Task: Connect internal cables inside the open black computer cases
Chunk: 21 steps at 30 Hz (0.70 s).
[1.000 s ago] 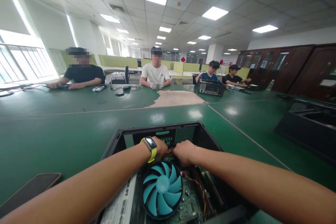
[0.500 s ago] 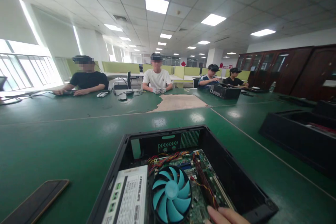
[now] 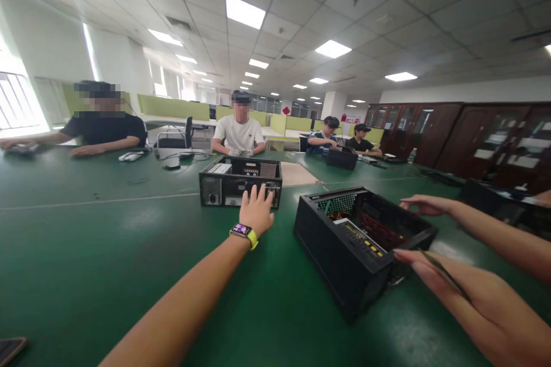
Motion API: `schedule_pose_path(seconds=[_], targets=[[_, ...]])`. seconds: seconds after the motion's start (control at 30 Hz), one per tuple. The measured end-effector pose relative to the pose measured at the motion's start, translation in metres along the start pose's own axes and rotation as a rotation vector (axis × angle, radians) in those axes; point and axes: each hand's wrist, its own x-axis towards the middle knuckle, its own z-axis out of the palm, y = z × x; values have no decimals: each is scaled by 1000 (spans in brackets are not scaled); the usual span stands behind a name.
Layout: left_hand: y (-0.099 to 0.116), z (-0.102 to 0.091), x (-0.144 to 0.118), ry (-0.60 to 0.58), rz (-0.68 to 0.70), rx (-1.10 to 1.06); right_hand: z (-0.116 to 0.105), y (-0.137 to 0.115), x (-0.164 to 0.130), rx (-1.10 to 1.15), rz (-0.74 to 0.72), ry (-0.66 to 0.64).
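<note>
Reaching hand, left: the left hand [image 3: 257,213] is stretched out left of and beyond the near case [image 3: 344,252], fingers spread wide, holding nothing. A wristwatch [image 3: 244,233] with a yellow strap sits on the wrist.
Right hand: the right hand [image 3: 447,289] lies just right of the near case's front corner, fingers long and flat. A thin dark strip [image 3: 443,272] crosses it; whether it is gripped cannot be told.
Near case: an open black computer case stands on the green bench [image 3: 107,241], turned corner-on, open side up. This probably keeps the boards inside reachable from above.
Other hand: a co-worker's hand [image 3: 424,205] hovers open at the near case's far right rim, apparently to steady or receive it.
Far case: a second open case [image 3: 240,182] stands behind and left of the near case. The left fingertips overlap its near wall, but contact cannot be confirmed.
Bench corner: the edge of a phone [image 3: 8,347] lies far left of the near case.
Background: seated people [image 3: 239,132] work beyond the near case, and dark cabinets [image 3: 473,137] stand behind it to the right.
</note>
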Motion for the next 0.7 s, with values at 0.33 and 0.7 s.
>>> schedule_pose_path(seconds=[0.33, 0.7], targets=[[-10, -37, -63, 54, 138, -140, 77, 41, 119, -37, 160, -368], [2, -96, -58, 61, 385, -472, 101, -96, 41, -181, -124, -385]])
